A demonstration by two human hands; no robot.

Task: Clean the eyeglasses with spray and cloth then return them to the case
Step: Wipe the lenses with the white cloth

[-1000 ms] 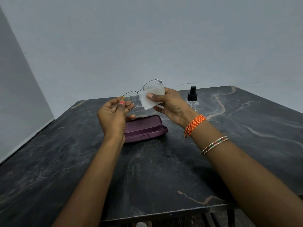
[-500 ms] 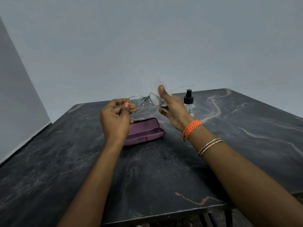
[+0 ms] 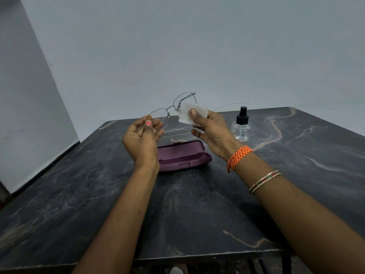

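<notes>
The eyeglasses (image 3: 173, 110) are held in the air above the far part of the tabletop (image 3: 197, 204), tilted so the lens on the person's right rides higher than the other. The thin metal rim is hard to trace against the grey wall, and one temple arm shows only as a faint line running off to the right, toward the spray bottle (image 3: 242, 124). The lower edge of the higher lens is hidden behind the white cloth (image 3: 189, 115); how much of the glass the cloth covers cannot be made out. Small droplets or specks sit on the lower lens.

The left hand (image 3: 142, 139) takes the frame at its lower lens, thumb and fingertips closed narrowly on the rim; part of that rim is hidden behind the fingers. The right hand (image 3: 211, 131) holds the cloth, its grip closed with the thumb pressed on the near face of the cloth and the fingers behind it, out of sight. The cloth touches the higher lens at its lower corner.

Below the hands, the purple case (image 3: 183, 157) lies open on the tabletop, its left end hidden behind the left wrist. The clear spray bottle with a black top stands upright just to the right of the right hand, apart from the case.
</notes>
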